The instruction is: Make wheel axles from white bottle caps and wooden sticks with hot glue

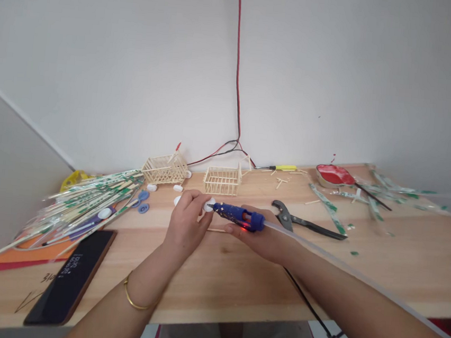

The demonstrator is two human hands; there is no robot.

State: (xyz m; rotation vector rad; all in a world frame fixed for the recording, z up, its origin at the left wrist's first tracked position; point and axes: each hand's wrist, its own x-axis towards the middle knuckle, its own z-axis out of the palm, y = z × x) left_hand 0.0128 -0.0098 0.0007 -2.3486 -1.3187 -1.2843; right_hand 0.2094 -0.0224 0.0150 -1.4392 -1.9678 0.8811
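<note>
My right hand (264, 241) grips a blue glue gun (237, 216) with a red light lit under it and a long clear glue stick (358, 277) trailing back over my forearm. Its nozzle touches a small white round cap (208, 205) pinched in the fingers of my left hand (187, 219). Both hands hover just above the wooden table (215, 274), in front of a small open basket of wooden sticks (222, 181). A thin wooden stick (215, 229) lies on the table under the hands.
A second stick basket (165, 169) stands further left, with white (152, 187) and blue caps (143, 201) around it. A heap of wrapped chopsticks (82, 205) and a black phone (71, 276) lie at left. Black pliers (304, 222), a red dish (334, 174) and torn wrappers (382, 197) lie right.
</note>
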